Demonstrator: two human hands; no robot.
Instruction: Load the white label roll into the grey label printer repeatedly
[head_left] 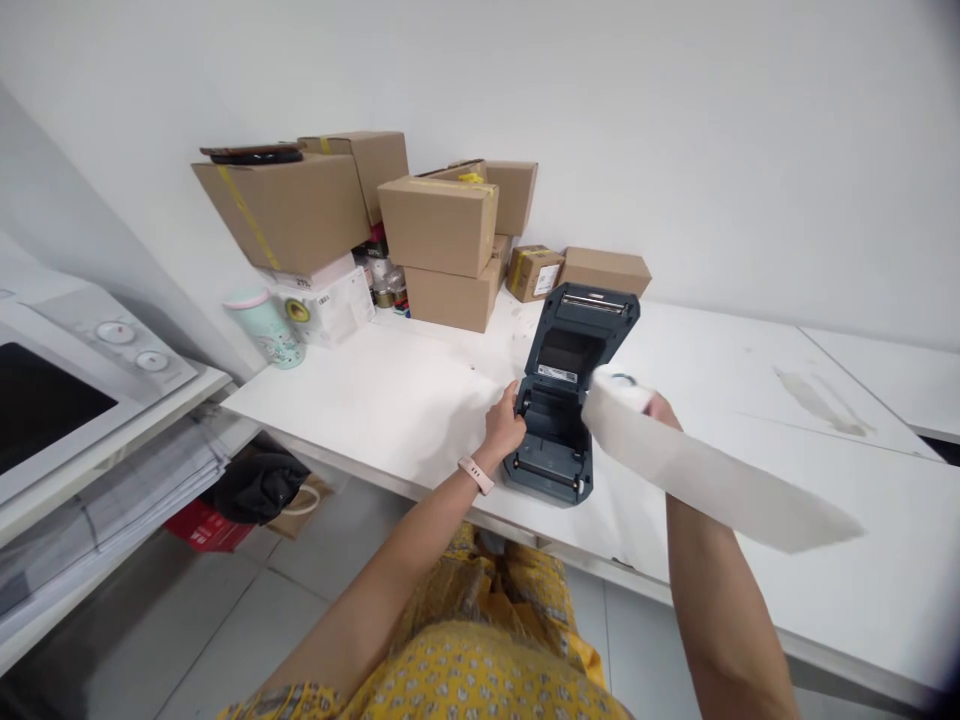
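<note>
A dark grey label printer [551,460] stands on the white table with its lid [585,325] raised and an exposed inner bay. My left hand [504,425] rests against the printer's left side, thumb and fingers apart at its edge. Just right of the bay, my right hand [660,408] grips a white paper roll [619,400]. A long loose strip [735,485] trails from the roll to the right, over my right forearm. Most of my right hand's fingers are hidden behind the roll.
Cardboard boxes [442,225] are stacked at the back left, with smaller ones [604,270] behind the printer. A mint tumbler [266,328] stands at the table's left end. Further left, a microwave [82,370] sits on a shelf. The table's front edge [360,478] runs before me.
</note>
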